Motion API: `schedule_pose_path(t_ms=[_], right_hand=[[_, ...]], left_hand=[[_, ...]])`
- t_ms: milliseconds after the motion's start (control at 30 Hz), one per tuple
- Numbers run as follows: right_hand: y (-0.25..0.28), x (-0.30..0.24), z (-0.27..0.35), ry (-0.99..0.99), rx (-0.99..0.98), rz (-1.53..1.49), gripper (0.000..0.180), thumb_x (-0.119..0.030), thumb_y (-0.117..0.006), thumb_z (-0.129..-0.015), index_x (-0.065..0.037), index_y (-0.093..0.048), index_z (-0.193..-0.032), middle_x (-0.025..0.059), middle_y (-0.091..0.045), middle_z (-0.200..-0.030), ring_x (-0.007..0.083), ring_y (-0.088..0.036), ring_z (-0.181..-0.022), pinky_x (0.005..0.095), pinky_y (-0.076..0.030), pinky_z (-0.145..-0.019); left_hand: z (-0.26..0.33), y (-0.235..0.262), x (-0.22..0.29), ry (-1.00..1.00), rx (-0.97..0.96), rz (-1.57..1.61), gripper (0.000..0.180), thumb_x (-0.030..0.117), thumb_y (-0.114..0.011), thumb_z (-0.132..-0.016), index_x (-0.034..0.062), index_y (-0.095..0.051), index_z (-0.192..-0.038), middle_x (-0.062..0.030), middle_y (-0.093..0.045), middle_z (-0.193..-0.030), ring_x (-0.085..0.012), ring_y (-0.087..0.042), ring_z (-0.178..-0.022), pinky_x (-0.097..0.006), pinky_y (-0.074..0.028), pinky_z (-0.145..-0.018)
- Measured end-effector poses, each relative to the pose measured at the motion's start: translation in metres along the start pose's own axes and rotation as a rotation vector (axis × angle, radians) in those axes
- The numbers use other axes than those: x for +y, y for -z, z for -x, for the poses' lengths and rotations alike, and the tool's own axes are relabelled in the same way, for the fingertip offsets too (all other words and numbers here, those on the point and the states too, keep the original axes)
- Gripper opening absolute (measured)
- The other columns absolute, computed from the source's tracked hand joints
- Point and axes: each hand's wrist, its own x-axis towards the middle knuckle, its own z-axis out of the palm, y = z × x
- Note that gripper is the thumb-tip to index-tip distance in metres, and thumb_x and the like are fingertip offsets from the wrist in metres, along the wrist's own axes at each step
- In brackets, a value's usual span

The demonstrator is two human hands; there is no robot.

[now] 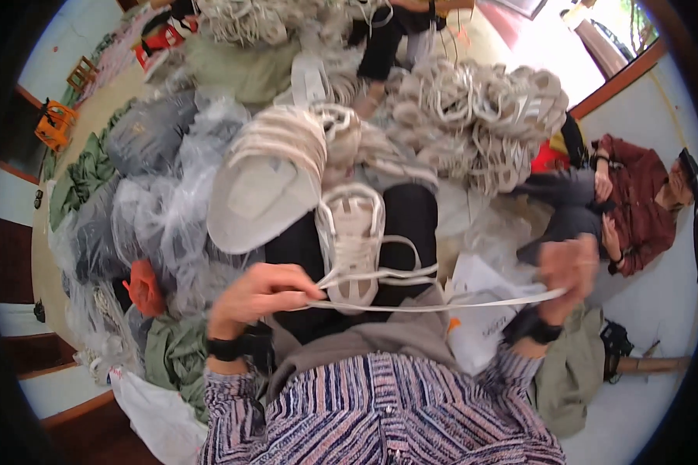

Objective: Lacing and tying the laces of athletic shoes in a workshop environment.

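Note:
A pale beige shoe upper (354, 232), partly laced, lies between my thighs with its toe end toward me. My left hand (265, 298) pinches a flat white shoelace (442, 308) beside that end. From there the lace runs taut to the right, where the fingers of my right hand (568, 271) are closed on it; that hand is slightly blurred. Another loop of lace (411, 271) trails to the right of the upper. Just beyond, a stack of nested shoe uppers (267, 178) rests over my left leg, its open side facing me.
Large heaps of similar uppers (481, 108) rise ahead. Plastic-wrapped bundles (159, 209) and green cloth (174, 349) crowd the left, with an orange bag (143, 288) among them. A white printed bag (477, 333) lies right of my lap. A person in dark red (640, 201) sits at the right.

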Motion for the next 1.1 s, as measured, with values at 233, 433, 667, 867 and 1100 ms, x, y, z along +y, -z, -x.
schedule_pose_path(t_ms=[233, 433, 667, 867, 1100], right_hand=[[0.015, 0.037, -0.010, -0.469, -0.111, 0.911, 0.008, -0.006, -0.060, -0.086, 0.001, -0.059, -0.090, 0.0039, -0.063, -0.076, 0.0136, -0.062, -0.070, 0.0281, -0.050, -0.069], [-0.064, 0.194, 0.046, -0.046, -0.822, 1.291, 0.018, -0.003, -0.062, -0.072, -0.001, -0.058, -0.089, 0.0143, -0.058, -0.084, 0.0299, -0.061, -0.075, 0.0357, -0.051, -0.066], [-0.081, 0.201, 0.048, 0.156, -1.006, 1.528, 0.022, -0.005, -0.065, -0.066, 0.000, -0.056, -0.086, 0.0139, -0.056, -0.084, 0.0274, -0.061, -0.074, 0.0344, -0.052, -0.063], [-0.095, 0.202, 0.043, 0.052, -1.143, 1.658, 0.021, -0.004, -0.063, -0.065, 0.002, -0.055, -0.084, 0.0161, -0.055, -0.085, 0.0312, -0.060, -0.077, 0.0386, -0.051, -0.068], [-0.088, 0.215, 0.039, -0.029, -1.110, 1.542, 0.017, -0.008, -0.061, -0.070, 0.003, -0.057, -0.083, 0.0180, -0.057, -0.085, 0.0324, -0.063, -0.074, 0.0384, -0.052, -0.064]], left_hand=[[-0.013, 0.009, -0.044, 0.107, 0.695, -0.246, 0.017, 0.011, -0.061, -0.085, 0.0019, -0.069, -0.097, -0.0046, -0.064, -0.082, -0.0081, -0.057, -0.072, -0.021, -0.043, -0.060], [-0.084, -0.043, -0.081, 0.058, 0.493, -0.241, 0.021, 0.013, -0.061, -0.086, -0.0016, -0.066, -0.101, -0.0034, -0.061, -0.064, -0.0076, -0.054, -0.056, -0.024, -0.042, -0.052], [-0.084, -0.048, -0.093, -0.007, 0.654, -0.411, 0.023, 0.014, -0.060, -0.086, -0.0019, -0.064, -0.102, -0.0094, -0.059, -0.059, -0.0126, -0.055, -0.052, -0.027, -0.043, -0.051], [-0.082, -0.045, -0.091, 0.070, 0.626, -0.288, 0.027, 0.020, -0.061, -0.083, 0.0008, -0.065, -0.101, -0.0185, -0.063, -0.069, -0.0311, -0.063, -0.064, -0.037, -0.048, -0.059], [-0.082, -0.042, -0.102, 0.010, 0.620, -0.104, 0.027, 0.016, -0.058, -0.086, -0.0027, -0.063, -0.105, -0.0105, -0.063, -0.067, -0.0171, -0.059, -0.057, -0.029, -0.046, -0.056]])
